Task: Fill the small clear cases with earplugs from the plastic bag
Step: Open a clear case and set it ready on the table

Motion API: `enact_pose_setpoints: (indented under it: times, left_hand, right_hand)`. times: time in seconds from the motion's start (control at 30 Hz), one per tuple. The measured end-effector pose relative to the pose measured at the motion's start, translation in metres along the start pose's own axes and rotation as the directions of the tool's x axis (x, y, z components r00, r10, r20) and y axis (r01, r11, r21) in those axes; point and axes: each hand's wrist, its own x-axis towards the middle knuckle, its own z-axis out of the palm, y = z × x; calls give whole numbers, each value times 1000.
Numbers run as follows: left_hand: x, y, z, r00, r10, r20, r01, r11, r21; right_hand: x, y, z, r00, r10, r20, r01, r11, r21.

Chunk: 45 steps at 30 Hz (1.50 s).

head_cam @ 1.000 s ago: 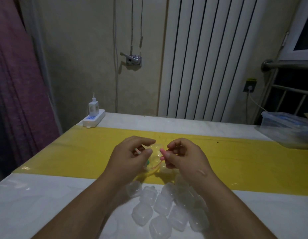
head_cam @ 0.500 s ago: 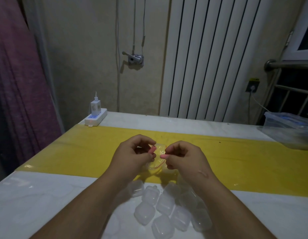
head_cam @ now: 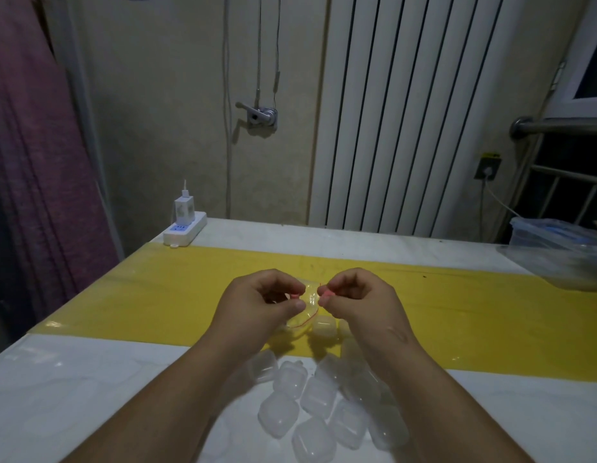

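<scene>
Hanging between the left hand (head_cam: 257,305) and the right hand (head_cam: 357,302), the bag (head_cam: 309,304) was held above the yellow strip of the surface (head_cam: 90,379), each grip closed on its film. It was judged light, limp and slippery, best pinched at the mouth edges. The cases (head_cam: 310,402) were clustered nearer, under the wrists.

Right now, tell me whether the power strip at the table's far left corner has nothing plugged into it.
No, a white charger stands plugged into the top of the power strip.
</scene>
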Motion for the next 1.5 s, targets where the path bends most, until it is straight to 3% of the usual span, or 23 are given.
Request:
enact_pose_setpoints:
  times: [0.33, 0.5, 0.77, 0.87, 0.97, 1.07, 1.17, 1.23, 1.33, 1.4, 1.5]
  left_hand:
    - [-3, 3, 0, 1000, -23, 2, 24, 999, -28]
    - [-6, 7, 0, 1000, 8, 11, -8, 999, -31]
    - [-4, 6, 0, 1000, 11, -15, -11, 998, -60]
    - [-3, 4, -2, 1000, -4, -11, 3, 997, -76]
    - [-1, 6, -5, 1000, 2, 18, -4, 997, 76]
    - [2, 11, -16, 987, 65, 148, -130, 867, 481]
    - [0, 21, -28, 925, -104, 365, -187, 711, 678]
    - [-2, 22, -31, 835, -246, 492, -249, 628, 737]
    - [-5, 15, -29, 766, -311, 563, -349, 534, 770]
    - [-4, 11, -29, 807, -253, 533, -318, 574, 754]
    - [0, 11, -30, 887, -107, 450, -222, 754, 618]
  right_hand:
    - [-1, 2, 3, 998, -68, -14, 65, 987, -145]
    - [-2, 0, 6, 999, -47, 6, 47, 999, -26]
    - [-1, 5, 8, 998, -52, 48, 57, 992, -115]
    - [-2, 5, 10, 995, -4, 100, 10, 998, -61]
    - [-3, 3, 10, 996, 22, 84, -21, 1000, -10]
    - [-1, 2, 7, 1000, 5, 4, -6, 1000, 17]
    - [1, 4, 4, 1000, -11, -25, 10, 999, -33]
    - [1, 5, 3, 999, -13, -32, 11, 998, -62]
    - [1, 7, 3, 997, -34, -67, 25, 991, -128]
    - [1, 7, 3, 995, -45, -88, 32, 988, -153]
    - [0, 1, 0, 996, -25, -81, 14, 992, -127]
